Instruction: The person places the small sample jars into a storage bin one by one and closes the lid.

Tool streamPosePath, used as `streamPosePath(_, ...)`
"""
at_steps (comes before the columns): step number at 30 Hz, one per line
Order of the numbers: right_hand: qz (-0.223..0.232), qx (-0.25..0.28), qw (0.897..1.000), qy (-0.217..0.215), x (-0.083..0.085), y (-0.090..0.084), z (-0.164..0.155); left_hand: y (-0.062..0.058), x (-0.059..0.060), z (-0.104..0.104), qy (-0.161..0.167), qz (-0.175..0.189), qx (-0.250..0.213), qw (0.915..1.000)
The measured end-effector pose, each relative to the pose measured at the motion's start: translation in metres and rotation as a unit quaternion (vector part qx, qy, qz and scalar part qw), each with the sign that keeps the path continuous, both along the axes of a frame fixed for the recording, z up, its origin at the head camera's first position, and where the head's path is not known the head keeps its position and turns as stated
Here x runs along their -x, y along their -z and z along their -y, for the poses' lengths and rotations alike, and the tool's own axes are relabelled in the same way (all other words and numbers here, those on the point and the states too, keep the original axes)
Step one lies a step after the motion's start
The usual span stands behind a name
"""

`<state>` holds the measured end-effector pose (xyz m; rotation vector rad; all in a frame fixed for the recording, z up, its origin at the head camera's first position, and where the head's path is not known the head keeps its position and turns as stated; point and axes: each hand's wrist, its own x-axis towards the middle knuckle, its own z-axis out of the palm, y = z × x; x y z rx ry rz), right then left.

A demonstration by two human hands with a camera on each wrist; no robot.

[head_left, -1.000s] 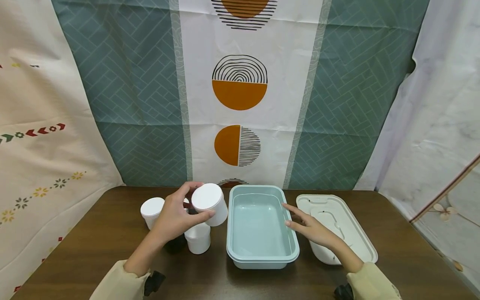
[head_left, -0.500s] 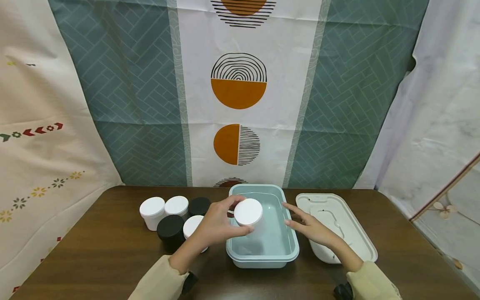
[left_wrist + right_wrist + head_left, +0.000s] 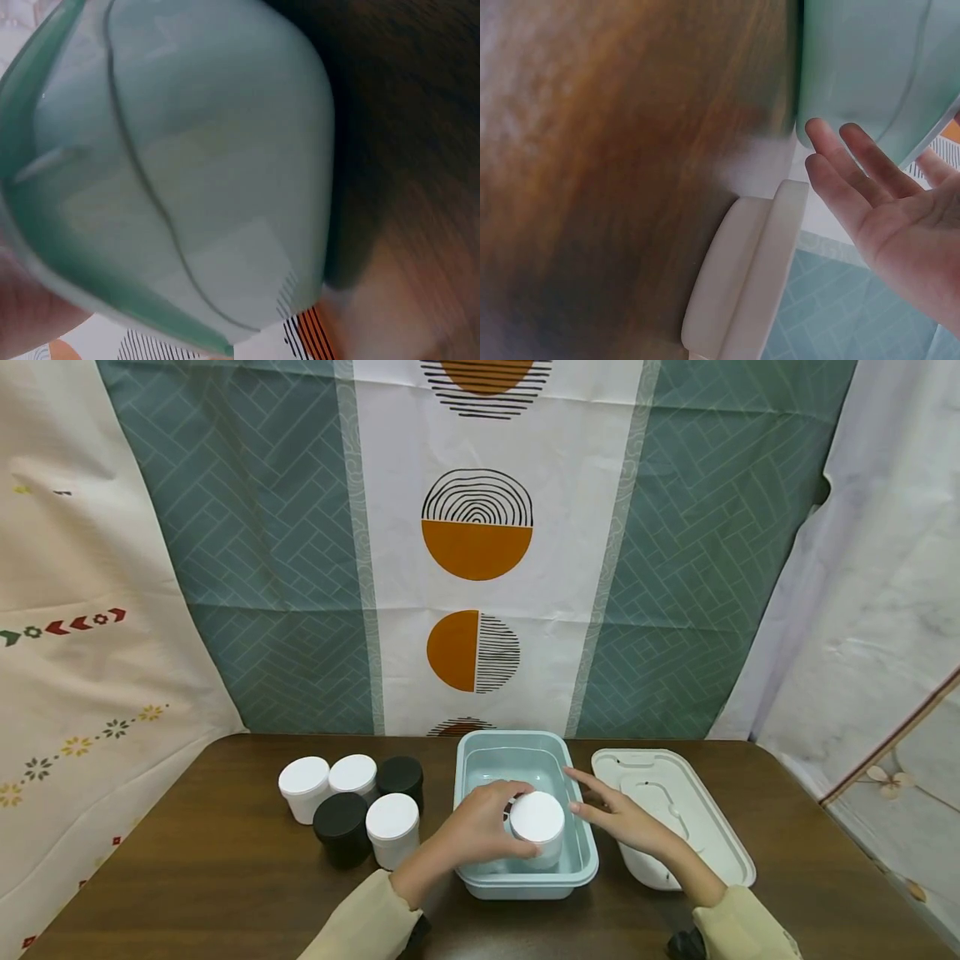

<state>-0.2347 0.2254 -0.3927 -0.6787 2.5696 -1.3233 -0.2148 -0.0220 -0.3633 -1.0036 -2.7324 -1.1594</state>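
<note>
On one brown table: one pale blue bin, one white tray beside it. At the bin's edge, right hand with fingers spread; left hand gripping one white jar, in or just above the bin. Leftward, three more white jars, two black jars.

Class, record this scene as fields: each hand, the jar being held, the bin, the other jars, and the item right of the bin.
Left hand: grips the held jar
Held jar: white, upright, within the bin's outline; contact with its floor unclear
Right hand: fingers extended, by the bin's right rim
Bin: pale blue-green, rectangular
Other jars: three white jars, two black jars, left of the bin
Right of bin: white tray-like piece
</note>
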Motion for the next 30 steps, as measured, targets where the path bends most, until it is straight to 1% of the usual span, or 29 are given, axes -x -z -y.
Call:
streamPosePath(3, -0.002, -0.003, 1.0, -0.005, -0.001, 0.0, 0.0, 0.002, -0.001, -0.006, 0.005, -0.006, 0.028, 0.9996)
streamPosePath(7, 0.002, 0.0, 1.0, -0.008, -0.002, -0.001, 0.0, 0.004, -0.001, -0.012, 0.019, -0.009, 0.058, 0.9981)
streamPosePath(11, 0.003, 0.003, 1.0, -0.006, -0.001, 0.0, 0.0, 0.007, -0.001, -0.015, 0.035, -0.021, 0.076, 0.9963)
streamPosePath(14, 0.005, 0.006, 1.0, -0.001, -0.001, 0.0, 0.0, 0.007, -0.001, -0.017, 0.045, -0.026, 0.079, 0.9955)
streamPosePath(21, 0.012, 0.007, 1.0, 0.003, -0.002, -0.001, 0.001, 0.001, -0.001, -0.015, 0.07, 0.001, 0.098, 0.9927)
streamPosePath(27, 0.007, 0.011, 1.0, -0.014, -0.003, -0.002, 0.001, -0.004, -0.001, -0.011, 0.096, 0.021, 0.111, 0.9889)
streamPosePath(30, 0.006, 0.014, 1.0, -0.016, -0.004, -0.002, 0.002, -0.005, 0.0, -0.009, 0.101, 0.033, 0.113, 0.9878)
